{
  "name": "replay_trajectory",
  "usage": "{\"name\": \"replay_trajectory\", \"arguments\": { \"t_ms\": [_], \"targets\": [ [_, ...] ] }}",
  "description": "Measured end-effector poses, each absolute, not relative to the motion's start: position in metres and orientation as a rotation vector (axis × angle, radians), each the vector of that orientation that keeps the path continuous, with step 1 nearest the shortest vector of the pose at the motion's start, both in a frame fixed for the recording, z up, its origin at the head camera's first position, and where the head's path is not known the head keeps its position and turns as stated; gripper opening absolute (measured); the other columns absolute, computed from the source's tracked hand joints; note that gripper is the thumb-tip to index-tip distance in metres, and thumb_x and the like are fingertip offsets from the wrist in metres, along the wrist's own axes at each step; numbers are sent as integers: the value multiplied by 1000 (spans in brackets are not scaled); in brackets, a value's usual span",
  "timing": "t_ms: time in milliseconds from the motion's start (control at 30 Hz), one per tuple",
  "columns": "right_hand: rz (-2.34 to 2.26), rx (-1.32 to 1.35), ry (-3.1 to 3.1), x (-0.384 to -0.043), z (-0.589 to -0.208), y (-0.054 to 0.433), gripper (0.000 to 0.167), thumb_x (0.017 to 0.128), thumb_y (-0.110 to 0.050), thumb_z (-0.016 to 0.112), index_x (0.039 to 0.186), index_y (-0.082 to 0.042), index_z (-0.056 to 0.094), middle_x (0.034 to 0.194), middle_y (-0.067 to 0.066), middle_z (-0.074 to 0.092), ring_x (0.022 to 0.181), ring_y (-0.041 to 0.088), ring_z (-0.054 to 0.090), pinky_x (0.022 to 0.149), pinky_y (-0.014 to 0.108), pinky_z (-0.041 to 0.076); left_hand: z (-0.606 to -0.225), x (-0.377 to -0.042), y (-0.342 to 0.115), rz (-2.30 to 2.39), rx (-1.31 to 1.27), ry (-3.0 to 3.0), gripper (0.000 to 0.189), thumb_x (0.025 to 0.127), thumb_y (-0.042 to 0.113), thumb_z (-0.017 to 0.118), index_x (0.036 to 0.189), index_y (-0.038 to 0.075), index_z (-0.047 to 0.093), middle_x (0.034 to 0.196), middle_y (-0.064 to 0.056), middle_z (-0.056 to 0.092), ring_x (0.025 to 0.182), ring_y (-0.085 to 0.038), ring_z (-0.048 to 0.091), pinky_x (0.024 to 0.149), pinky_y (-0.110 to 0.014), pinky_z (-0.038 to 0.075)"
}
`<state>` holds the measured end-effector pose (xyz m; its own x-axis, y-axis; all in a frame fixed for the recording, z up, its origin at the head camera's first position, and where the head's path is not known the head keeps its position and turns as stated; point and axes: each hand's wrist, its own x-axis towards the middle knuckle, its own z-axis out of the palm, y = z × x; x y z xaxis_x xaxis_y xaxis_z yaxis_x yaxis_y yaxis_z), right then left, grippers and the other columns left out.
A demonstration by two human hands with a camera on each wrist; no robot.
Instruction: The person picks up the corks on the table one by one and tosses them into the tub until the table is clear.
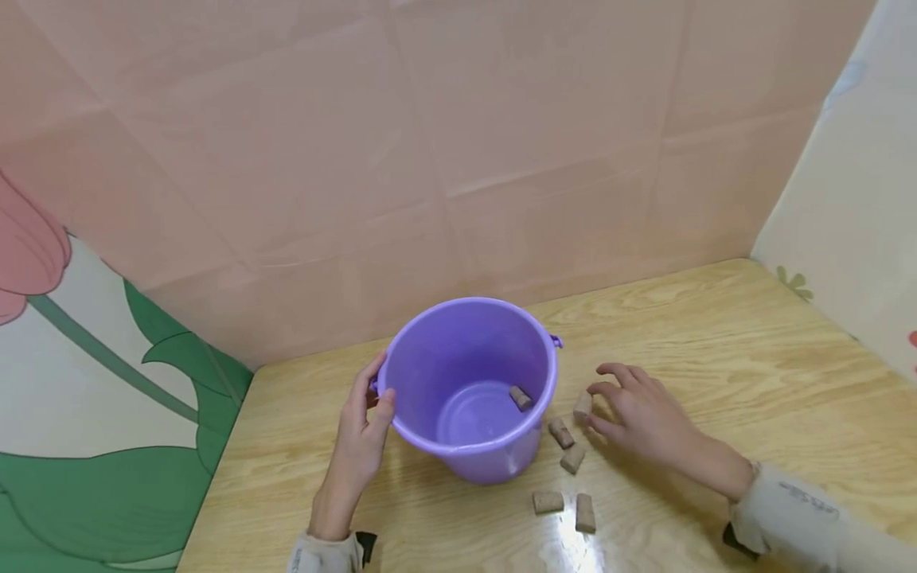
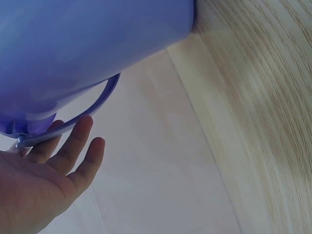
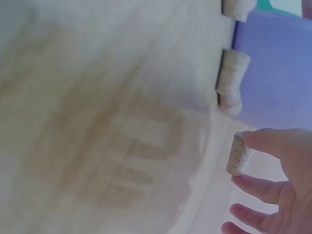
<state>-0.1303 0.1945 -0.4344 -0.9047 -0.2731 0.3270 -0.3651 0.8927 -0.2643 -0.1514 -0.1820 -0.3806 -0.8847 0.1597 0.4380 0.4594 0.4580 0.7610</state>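
A purple bucket (image 1: pixel 466 338) stands on the wooden table. My left hand (image 1: pixel 363 438) holds its left rim, with the thumb at the rim and the fingers outside by the bucket's handle (image 2: pixel 101 95). To the right of the bucket, my right hand (image 1: pixel 648 418) pinches a cork (image 3: pixel 239 155) between thumb and index finger, while the other fingers stay spread. One cork (image 1: pixel 520 398) lies inside the bucket, against its right inner wall. More corks lie on the table, one (image 1: pixel 561 434) close beside the bucket and another (image 1: pixel 573 458) right by it.
Nearer the front lie two further corks (image 1: pixel 548 502), one of them (image 1: pixel 585 513) beside a bright reflection. A pink sheet (image 1: pixel 430 159) hangs behind the table (image 1: pixel 716 342). Flower-printed panels (image 1: pixel 93 382) stand at the left and right.
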Motion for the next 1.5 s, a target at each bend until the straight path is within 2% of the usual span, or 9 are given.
{"name": "replay_trajectory", "arguments": {
  "t_ms": [333,633,867,1167,1333,1500],
  "targets": [
    [473,463,-2665,-139,-405,206,37,80,-30,78,106,-6,73,125,26,61,111,50,58,87,66,49,-381,-150,-182,-1391,-524,-2408,50,99,12,53,149,14,44,127,-14,64,104,-22,63,88,-27,51],
    [499,447,-2598,-142,-377,211,42,78,-28,80,111,-4,72,128,25,59,115,48,55,91,65,46,-382,-150,-182,-1401,-522,-2408,50,99,13,52,149,11,44,127,-14,64,105,-22,62,88,-27,51],
    [505,484,-2522,-145,-365,212,42,75,-25,82,110,-4,72,125,24,61,113,46,56,91,63,46,-382,-150,-182,-1412,-516,-2427,50,100,15,52,150,15,43,128,-14,64,106,-24,63,88,-28,52],
    [594,423,-2536,-146,-341,209,44,80,-29,79,116,-7,70,130,23,59,113,46,55,83,65,49,-382,-150,-182,-1411,-511,-2449,51,101,17,51,151,16,41,130,-13,62,108,-23,62,89,-30,52],
    [731,418,-2495,-142,-326,201,42,81,-26,79,118,-7,68,132,17,57,119,41,54,85,63,49,-383,-150,-182,-1413,-523,-2442,51,101,16,51,151,15,41,131,-13,62,108,-23,62,90,-30,52],
    [776,521,-2406,-138,-319,188,42,78,-20,82,116,-8,69,128,15,60,115,37,57,87,59,50,-383,-151,-181,-1412,-526,-2430,51,101,15,51,150,14,42,130,-14,63,108,-23,62,90,-29,52]
  ]
}}
